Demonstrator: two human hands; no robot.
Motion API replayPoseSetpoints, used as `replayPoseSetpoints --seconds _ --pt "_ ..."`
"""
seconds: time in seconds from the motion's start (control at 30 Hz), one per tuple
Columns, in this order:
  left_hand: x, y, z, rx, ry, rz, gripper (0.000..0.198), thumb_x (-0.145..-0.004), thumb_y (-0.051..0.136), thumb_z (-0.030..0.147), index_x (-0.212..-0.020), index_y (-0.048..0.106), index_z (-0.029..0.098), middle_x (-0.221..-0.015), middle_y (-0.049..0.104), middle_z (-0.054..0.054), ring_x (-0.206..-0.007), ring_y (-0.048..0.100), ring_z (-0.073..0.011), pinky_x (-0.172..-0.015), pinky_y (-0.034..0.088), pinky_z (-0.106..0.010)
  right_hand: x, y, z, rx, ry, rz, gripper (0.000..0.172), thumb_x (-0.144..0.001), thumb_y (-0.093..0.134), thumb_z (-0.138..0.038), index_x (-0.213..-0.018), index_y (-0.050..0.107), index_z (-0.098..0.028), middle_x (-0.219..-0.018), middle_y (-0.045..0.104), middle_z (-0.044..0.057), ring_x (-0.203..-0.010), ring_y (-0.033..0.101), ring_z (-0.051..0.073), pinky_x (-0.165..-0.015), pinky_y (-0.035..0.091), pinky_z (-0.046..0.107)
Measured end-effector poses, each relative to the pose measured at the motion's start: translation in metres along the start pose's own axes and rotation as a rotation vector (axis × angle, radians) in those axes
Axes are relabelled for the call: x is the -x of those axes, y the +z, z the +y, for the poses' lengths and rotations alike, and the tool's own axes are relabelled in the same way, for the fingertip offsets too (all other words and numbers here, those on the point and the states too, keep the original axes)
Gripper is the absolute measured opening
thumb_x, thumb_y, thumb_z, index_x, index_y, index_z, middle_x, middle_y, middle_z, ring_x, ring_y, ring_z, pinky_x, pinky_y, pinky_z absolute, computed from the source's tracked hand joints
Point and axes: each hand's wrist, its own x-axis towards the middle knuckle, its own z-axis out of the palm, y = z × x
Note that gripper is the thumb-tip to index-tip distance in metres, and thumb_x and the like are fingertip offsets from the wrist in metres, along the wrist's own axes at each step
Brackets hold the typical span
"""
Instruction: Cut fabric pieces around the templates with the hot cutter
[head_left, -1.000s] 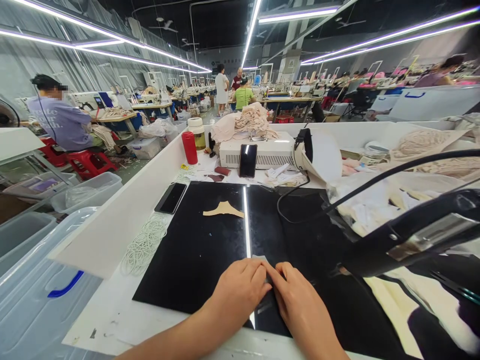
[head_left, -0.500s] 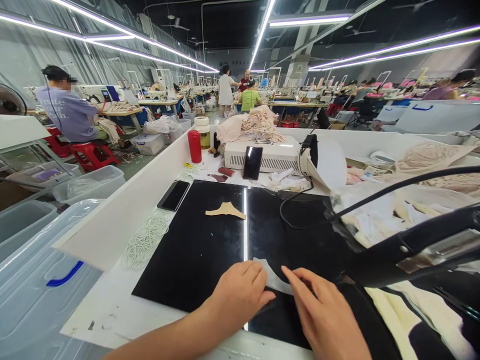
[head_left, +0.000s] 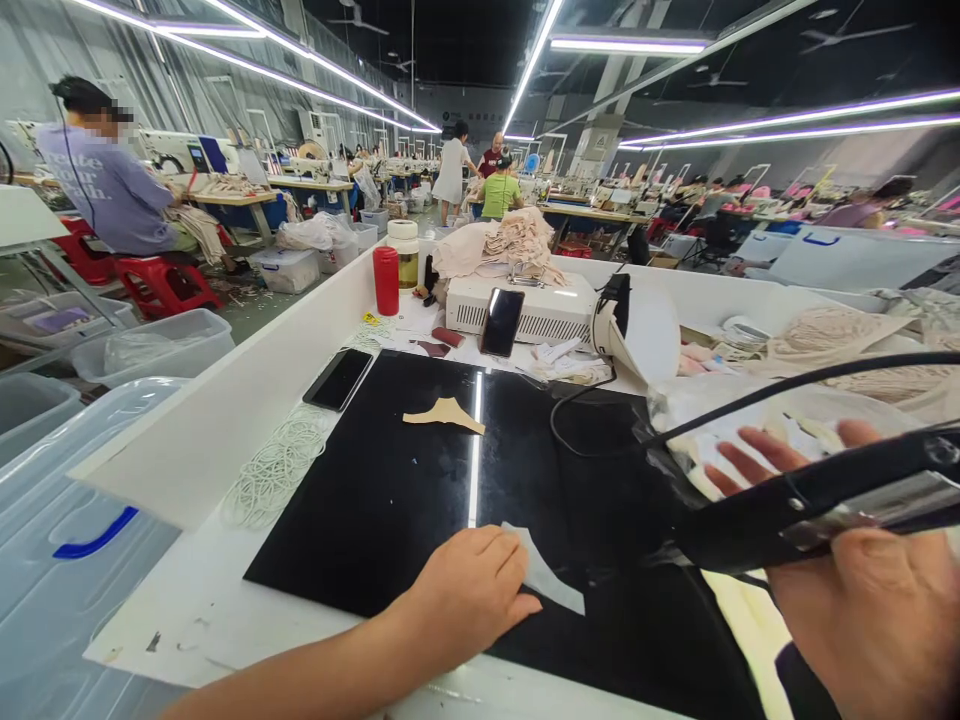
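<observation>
My left hand point(head_left: 472, 583) rests on the black board point(head_left: 375, 480), its fingers curled together over the left part of a thin whitish fabric piece point(head_left: 551, 580) with a curved edge. The rest of that piece lies flat to the right of the hand. At the right, my right hand point(head_left: 862, 590) is around a thick black handle-like device point(head_left: 742, 520) with a cable. Its fingers are stretched and spread beyond the device, the thumb on the near side; part of the palm is hidden. Farther up the board lies a tan curved cut piece point(head_left: 445, 414).
A phone point(head_left: 337, 379) and a heap of pale cord point(head_left: 277, 470) lie left of the board. Behind it stand a second phone point(head_left: 502, 322), a red cup point(head_left: 385, 280) and a white machine point(head_left: 517, 308) topped with fabric. A black cable point(head_left: 562, 425) crosses the board's right side. People sit at sewing tables beyond.
My right hand has left the whitish fabric piece and moved right to the black device, its fingers spreading. My left hand has stayed on the piece. The view has shifted slightly.
</observation>
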Motion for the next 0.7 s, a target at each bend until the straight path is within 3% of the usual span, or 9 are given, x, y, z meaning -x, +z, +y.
replayPoseSetpoints --seconds 0.1,0.17,0.27,0.47,0.7 --pt "0.001 0.001 0.000 0.008 -0.003 0.004 0.035 -0.101 0.059 0.044 -0.115 0.063 0.013 -0.114 0.070 -0.010 -0.111 0.067 -0.0230 -0.092 0.058 -0.036 -0.004 0.018 -0.008 -0.214 0.141 0.032 0.044 -0.082 0.076 -0.030 -0.126 0.068 -0.028 -0.090 0.068 0.009 -0.077 0.069 0.026 -0.072 0.060 0.053" --pt "0.001 0.000 0.000 -0.005 -0.001 0.009 0.039 -0.100 0.059 0.046 -0.118 0.062 0.011 -0.115 0.070 -0.011 -0.110 0.067 -0.0234 -0.091 0.058 -0.036 0.000 0.030 -0.011 -0.211 0.112 0.034 0.050 -0.075 0.078 -0.026 -0.124 0.066 -0.028 -0.083 0.064 0.004 -0.068 0.064 0.022 -0.065 0.058 0.047" --pt "0.002 0.000 0.000 -0.029 0.014 0.019 0.043 -0.101 0.058 0.046 -0.121 0.062 0.009 -0.118 0.069 -0.011 -0.111 0.066 -0.0232 -0.093 0.057 -0.035 0.012 0.053 -0.014 -0.258 0.039 -0.037 0.058 -0.073 0.082 -0.027 -0.126 0.061 -0.028 -0.086 0.062 0.002 -0.072 0.062 0.021 -0.064 0.059 0.043" --pt "0.002 0.000 0.001 -0.034 0.026 0.018 0.041 -0.100 0.060 0.045 -0.119 0.064 0.009 -0.119 0.070 -0.009 -0.111 0.066 -0.0225 -0.097 0.055 -0.034 0.033 0.093 -0.015 -0.408 0.003 -0.151 0.052 -0.086 0.077 -0.032 -0.131 0.052 -0.030 -0.090 0.063 0.000 -0.071 0.063 0.018 -0.064 0.058 0.039" --pt "0.001 -0.002 0.000 -0.017 0.007 0.036 0.042 -0.101 0.057 0.046 -0.122 0.064 0.010 -0.121 0.070 -0.008 -0.113 0.065 -0.0214 -0.096 0.054 -0.033 0.040 0.111 -0.006 -0.447 -0.031 -0.129 0.051 -0.089 0.074 -0.028 -0.133 0.048 -0.028 -0.088 0.062 -0.002 -0.067 0.063 0.016 -0.064 0.057 0.037"
